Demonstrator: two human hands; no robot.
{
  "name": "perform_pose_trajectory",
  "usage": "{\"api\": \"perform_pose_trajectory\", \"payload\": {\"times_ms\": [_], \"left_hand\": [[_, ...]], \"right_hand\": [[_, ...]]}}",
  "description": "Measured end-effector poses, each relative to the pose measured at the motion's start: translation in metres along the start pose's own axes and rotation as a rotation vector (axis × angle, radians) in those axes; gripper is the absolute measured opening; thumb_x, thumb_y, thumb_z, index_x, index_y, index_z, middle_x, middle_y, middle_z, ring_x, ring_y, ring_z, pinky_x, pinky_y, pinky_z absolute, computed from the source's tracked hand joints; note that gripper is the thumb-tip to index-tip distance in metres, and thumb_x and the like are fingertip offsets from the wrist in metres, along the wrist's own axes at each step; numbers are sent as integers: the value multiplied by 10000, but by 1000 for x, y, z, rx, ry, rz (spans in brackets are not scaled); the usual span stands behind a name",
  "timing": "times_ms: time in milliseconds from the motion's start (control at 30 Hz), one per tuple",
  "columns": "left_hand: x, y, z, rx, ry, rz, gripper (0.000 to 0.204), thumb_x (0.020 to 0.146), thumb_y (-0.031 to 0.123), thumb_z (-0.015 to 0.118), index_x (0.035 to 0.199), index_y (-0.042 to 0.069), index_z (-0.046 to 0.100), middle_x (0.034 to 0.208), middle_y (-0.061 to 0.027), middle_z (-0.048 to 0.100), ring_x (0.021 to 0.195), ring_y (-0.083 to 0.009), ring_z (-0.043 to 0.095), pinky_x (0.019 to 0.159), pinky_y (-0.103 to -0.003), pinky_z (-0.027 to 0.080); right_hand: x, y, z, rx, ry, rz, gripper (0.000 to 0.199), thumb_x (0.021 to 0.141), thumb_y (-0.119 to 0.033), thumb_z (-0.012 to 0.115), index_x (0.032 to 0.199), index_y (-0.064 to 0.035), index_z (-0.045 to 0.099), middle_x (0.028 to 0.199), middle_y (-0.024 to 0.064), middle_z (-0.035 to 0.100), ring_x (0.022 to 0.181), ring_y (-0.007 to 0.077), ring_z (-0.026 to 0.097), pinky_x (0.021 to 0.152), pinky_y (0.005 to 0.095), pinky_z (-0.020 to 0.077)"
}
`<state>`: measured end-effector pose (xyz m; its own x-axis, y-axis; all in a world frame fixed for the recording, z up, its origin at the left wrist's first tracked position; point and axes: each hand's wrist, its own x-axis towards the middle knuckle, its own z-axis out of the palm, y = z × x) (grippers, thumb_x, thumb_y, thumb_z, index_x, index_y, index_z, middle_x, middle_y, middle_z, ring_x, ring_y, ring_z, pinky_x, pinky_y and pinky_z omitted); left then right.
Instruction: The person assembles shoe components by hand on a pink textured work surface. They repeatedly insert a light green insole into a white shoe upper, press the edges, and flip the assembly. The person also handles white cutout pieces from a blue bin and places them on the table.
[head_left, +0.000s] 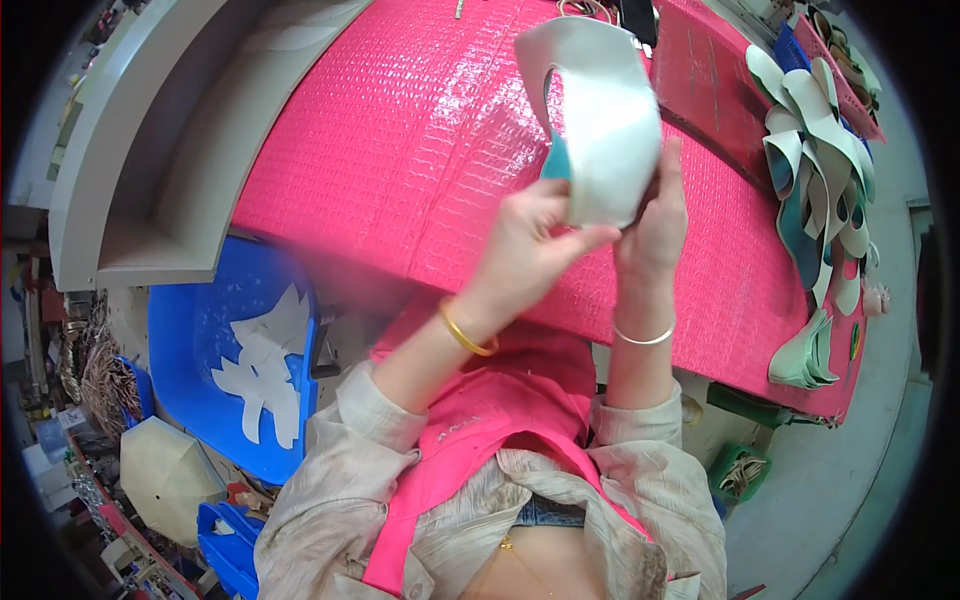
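Both my hands hold up a curved white shoe-upper piece (600,110) with a teal inner edge, above a table covered in pink bubble-textured sheet (400,150). My left hand (535,235) pinches its lower left edge between thumb and fingers. My right hand (655,215) grips its lower right side from behind. A gold bangle sits on my left wrist, a thin silver one on my right.
A pile of white and teal upper pieces (820,150) lies at the table's right, with a stack of pale green pieces (805,355) nearer. A blue bin (200,340) holding white cut pieces stands at left. Grey shelving (150,150) is at upper left.
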<state>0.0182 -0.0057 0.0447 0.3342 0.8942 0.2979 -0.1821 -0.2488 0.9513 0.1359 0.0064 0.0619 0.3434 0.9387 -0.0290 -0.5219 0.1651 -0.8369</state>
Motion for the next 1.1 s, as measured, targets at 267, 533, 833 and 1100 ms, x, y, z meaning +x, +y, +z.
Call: {"api": "perform_pose_trajectory", "payload": {"times_ms": [267,533,833,1100], "left_hand": [[24,9,-64,276,22,-178,213,833,105,557,957,-55,623,759,-62,657,694,-142,619,610,-288,495],[19,-25,-53,466,349,-141,724,846,355,527,1274,-150,235,1229,-300,412,1193,-356,390,980,-360,331],[77,-34,-94,693,413,-124,360,897,255,355,995,-58,504,1035,-291,468,994,-432,451,872,-445,359],[53,29,-40,-725,254,-396,465,919,408,366,1079,10,546,1143,-132,546,1025,-211,528,884,-328,408]], "right_hand": [[18,26,0,-642,-472,-230,243,757,-96,667,968,9,611,865,93,641,740,156,619,658,284,505],[42,77,18,-971,-453,-498,274,788,-132,580,1023,5,549,857,205,606,750,343,605,624,390,471],[67,3,-1,-1218,-45,-1124,275,778,-183,625,1007,-42,567,780,93,554,692,154,537,609,250,418],[67,-16,35,-293,-161,53,344,847,-392,548,797,-51,560,642,-21,505,546,38,390,477,219,312]]}}
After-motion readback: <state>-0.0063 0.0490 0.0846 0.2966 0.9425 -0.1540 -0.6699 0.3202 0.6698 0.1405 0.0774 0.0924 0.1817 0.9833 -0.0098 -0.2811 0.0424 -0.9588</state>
